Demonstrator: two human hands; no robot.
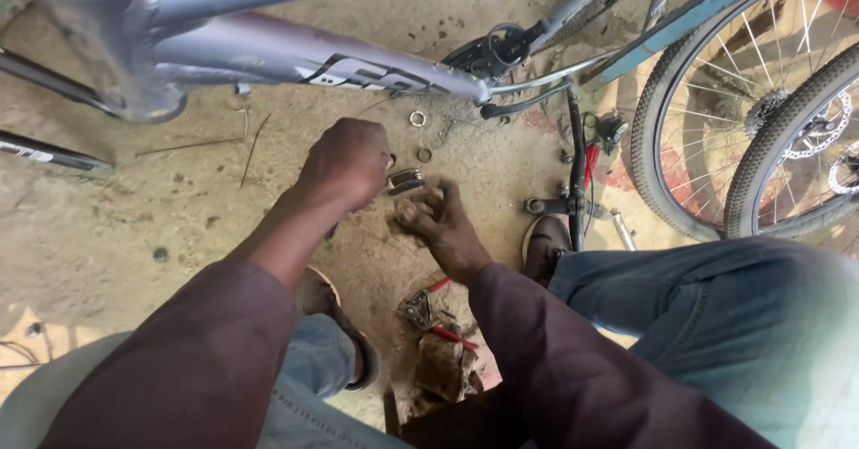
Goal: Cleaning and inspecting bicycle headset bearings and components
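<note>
Near the middle of the frame both hands work close together over a dusty concrete floor [134,225]. The left hand [347,161] is balled into a fist, knuckles up, closed on a small metal part [404,181] that sticks out from its right side; the part is dark with a bright edge, and the view is too blurred to say just what it is, perhaps a short bicycle fitting. The right hand [440,221] sits just below and to the right of it, fingers bent, fingertips at or very near the part; whether they pinch it I cannot tell. The two hands are almost touching.

Just above the hands, two small metal rings [418,119] lie on the floor, one higher and one nearer the fist. Across the top of the frame runs a grey-lilac bicycle frame [268,55], its down tube slanting to the right. At the upper right stand two spoked wheels [716,118] with knobbly tyres. Right of the hands a black crank arm [575,172] hangs upright. At the lower middle, red-handled pliers [429,315] lie on a rough stone [440,364]. Both forearms wear maroon sleeves [197,360], and blue jeans [716,315] cover the knees at the bottom.
</note>
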